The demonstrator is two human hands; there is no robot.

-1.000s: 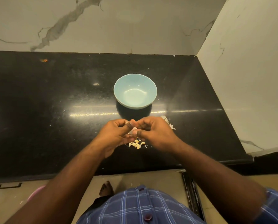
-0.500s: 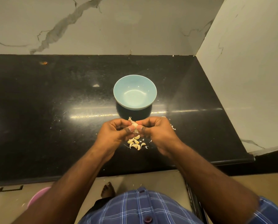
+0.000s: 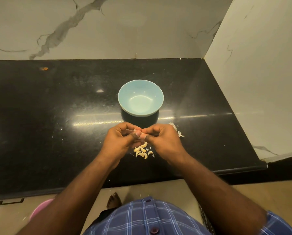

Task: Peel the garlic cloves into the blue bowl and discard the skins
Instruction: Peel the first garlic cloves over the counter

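Observation:
The blue bowl (image 3: 140,97) stands on the black counter (image 3: 57,116) with nothing inside. Just in front of it, my left hand (image 3: 121,140) and my right hand (image 3: 162,141) meet fingertip to fingertip and pinch one garlic clove (image 3: 140,133) between them; the clove is mostly hidden by my fingers. Under my hands lies a small heap of several unpeeled garlic cloves (image 3: 142,152). A few white garlic skins (image 3: 178,132) lie on the counter right of my right hand.
Marble walls close the counter at the back and on the right (image 3: 253,82). The counter's front edge runs below my forearms. A pink tub (image 3: 40,209) stands on the floor at lower left, near my bare foot (image 3: 113,200).
My hands stayed together on the clove, working it with small finger movements. The strip of skin that stuck up half a second ago is no longer visible.

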